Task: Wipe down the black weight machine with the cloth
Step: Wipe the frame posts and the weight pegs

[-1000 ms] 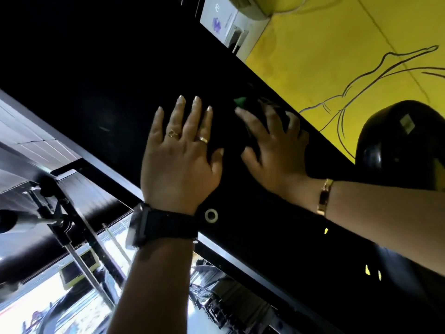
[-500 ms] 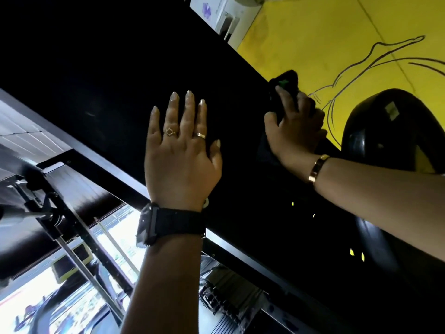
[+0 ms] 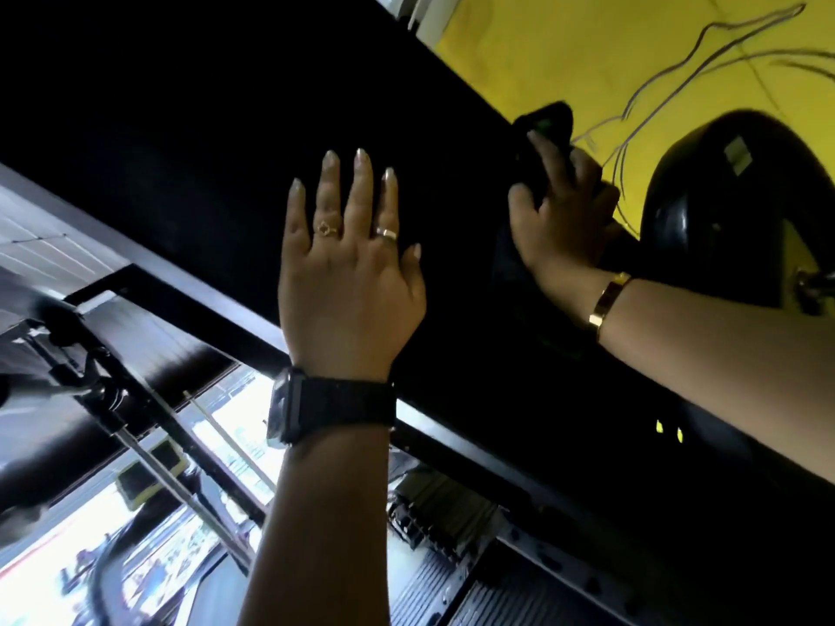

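Note:
The black weight machine (image 3: pixel 189 128) fills the view as a broad dark panel running diagonally. My left hand (image 3: pixel 348 282) lies flat against the panel with its fingers straight, a black watch on the wrist. My right hand (image 3: pixel 565 219) sits at the panel's right edge, its fingers curled round a dark cloth (image 3: pixel 544 122) with green markings. The cloth wraps over that edge and hangs below the hand. Most of the cloth blends into the black surface.
A yellow wall (image 3: pixel 565 52) with a line drawing lies behind the panel's edge. A rounded black pad (image 3: pixel 741 210) stands to the right of my right hand. Below the panel are black frame bars (image 3: pixel 149 399), steel rods and a bright window.
My right hand has carried the cloth from the middle of the panel to its right edge, where it stays. My left hand has kept its place, flat on the panel.

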The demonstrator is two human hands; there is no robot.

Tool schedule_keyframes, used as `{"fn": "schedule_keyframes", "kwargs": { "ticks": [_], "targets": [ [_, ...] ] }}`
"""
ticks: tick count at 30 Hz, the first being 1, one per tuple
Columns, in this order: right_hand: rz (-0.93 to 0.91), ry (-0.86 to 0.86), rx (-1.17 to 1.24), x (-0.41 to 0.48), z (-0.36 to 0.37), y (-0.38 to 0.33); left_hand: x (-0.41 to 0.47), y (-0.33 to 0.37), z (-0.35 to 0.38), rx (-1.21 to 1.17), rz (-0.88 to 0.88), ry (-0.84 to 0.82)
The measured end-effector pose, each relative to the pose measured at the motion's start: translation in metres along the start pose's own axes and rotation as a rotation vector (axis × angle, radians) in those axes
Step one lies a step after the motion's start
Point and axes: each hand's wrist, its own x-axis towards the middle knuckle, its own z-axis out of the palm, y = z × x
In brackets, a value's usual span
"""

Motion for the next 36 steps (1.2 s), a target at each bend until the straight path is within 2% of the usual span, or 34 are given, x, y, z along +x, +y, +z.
{"fn": "schedule_keyframes", "kwargs": {
  "ticks": [6, 11, 17, 18, 22, 23, 27, 28, 31, 36],
  "targets": [
    [-0.017, -0.031, -0.058, -0.043, -0.004, 0.014, -0.01, 0.007, 0.005, 0.011, 0.03, -0.025],
    [-0.331, 0.104, -0.172, -0.087, 0.008, 0.016, -0.011, 0.01, 0.006, -0.014, 0.009, 0.007],
    [-0.697, 0.071, -0.125, -0.096, -0.001, 0.056, -0.011, 0.012, 0.005, -0.029, 0.007, 0.002],
    [-0.692, 0.069, -0.115, -0.092, -0.002, 0.061, -0.011, 0.012, 0.004, -0.03, 0.0, -0.003],
    [-0.417, 0.069, -0.071, -0.088, -0.001, 0.055, -0.011, 0.014, 0.001, -0.052, 0.002, -0.023],
    [-0.401, 0.07, -0.076, -0.091, -0.001, 0.05, -0.011, 0.014, 0.0, -0.055, 0.002, -0.025],
    [-0.665, 0.066, -0.092, -0.108, 0.0, 0.03, -0.012, 0.014, 0.0, -0.057, -0.001, -0.025],
    [-0.685, 0.076, -0.078, -0.112, 0.0, 0.027, -0.012, 0.014, -0.001, -0.068, 0.002, -0.024],
    [-0.648, 0.102, -0.042, -0.132, -0.002, 0.03, -0.013, 0.014, 0.0, -0.08, 0.015, -0.019],
    [-0.633, 0.036, -0.073, -0.167, -0.01, 0.077, -0.013, 0.014, 0.005, -0.073, 0.011, 0.0]
  ]
}}
